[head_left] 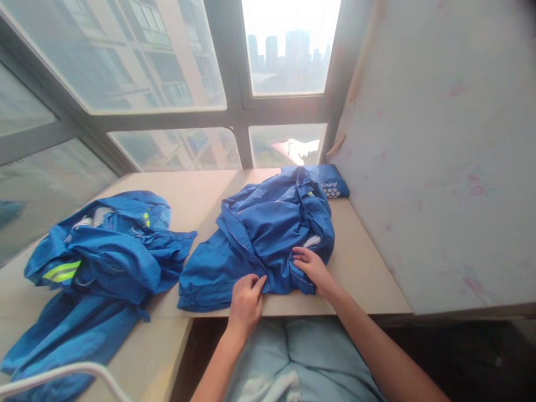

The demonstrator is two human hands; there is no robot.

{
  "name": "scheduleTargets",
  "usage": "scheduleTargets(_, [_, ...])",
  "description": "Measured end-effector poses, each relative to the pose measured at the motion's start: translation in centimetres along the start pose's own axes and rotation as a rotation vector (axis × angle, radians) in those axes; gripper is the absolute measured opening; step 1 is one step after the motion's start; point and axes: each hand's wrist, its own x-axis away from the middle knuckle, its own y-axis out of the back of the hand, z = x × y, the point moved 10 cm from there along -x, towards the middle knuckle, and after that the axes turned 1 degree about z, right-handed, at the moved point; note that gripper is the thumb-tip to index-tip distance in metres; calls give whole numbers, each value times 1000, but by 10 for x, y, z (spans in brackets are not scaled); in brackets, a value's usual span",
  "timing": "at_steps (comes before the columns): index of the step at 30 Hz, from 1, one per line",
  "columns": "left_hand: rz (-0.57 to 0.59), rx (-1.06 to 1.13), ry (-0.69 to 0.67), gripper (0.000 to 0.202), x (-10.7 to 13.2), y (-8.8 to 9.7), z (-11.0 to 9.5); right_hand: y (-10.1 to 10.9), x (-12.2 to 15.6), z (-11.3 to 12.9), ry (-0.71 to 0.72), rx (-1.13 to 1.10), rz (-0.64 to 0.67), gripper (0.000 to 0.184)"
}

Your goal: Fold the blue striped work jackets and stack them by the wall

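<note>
A crumpled blue work jacket lies in front of me on the light tabletop, with a small white patch showing in its folds near my right hand. At its near edge, my left hand is closed, with thumb and fingertips pinching the cloth. My right hand rests on the jacket's lower right part, fingers stretched out and the thumb a little apart. Beyond the jacket, partly covered by it, is a folded blue cloth item with white lettering and dots.
On the left lies another heap of blue work clothing with yellow-green reflective strips. A white curved tube crosses the lower left corner. Windows rise behind the pale tabletop, and a patterned wall borders it on the right.
</note>
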Motion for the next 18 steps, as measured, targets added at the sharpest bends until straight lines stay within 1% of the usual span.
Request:
scheduleTargets(1, [9, 10, -8, 48, 2, -5, 2, 3, 2, 1, -2, 3, -4, 54])
scheduleTargets(3, [-11, 44, -12, 44, 6, -8, 6, 7, 8, 3, -2, 12, 4, 57])
scheduleTargets(7, [-102, 134, 24, 32, 9, 3, 11, 10, 26, 7, 41, 15, 76, 68])
scheduleTargets(8, [-116, 152, 34, 29, 9, 6, 11, 11, 30, 8, 54, 31, 89, 68])
scheduleTargets(10, [-130, 180, 41, 25, 10, 10, 9, 16, 39, 9, 75, 91, 90, 61])
scheduleTargets(12, [-140, 202, 44, 24, 11, 15, 8, 28, 47, 14, 87, 126, 53, 54])
scheduleTargets(14, [-162, 228, 61, 22, 12, 20, 11, 49, 54, 25, 95, 76, -21, 52])
scheduleTargets(15, [-177, 244, 73, 22, 13, 24, 13, 65, 59, 31, 99, 13, -84, 53])
scheduleTargets(16, [-193, 260, 86, 21, 14, 27, 16, 86, 63, 37, 104, -68, -167, 55])
scheduleTargets(18, [-220, 287, 117, 20, 17, 33, 23, 137, 75, 46, 119, -243, -393, 54])
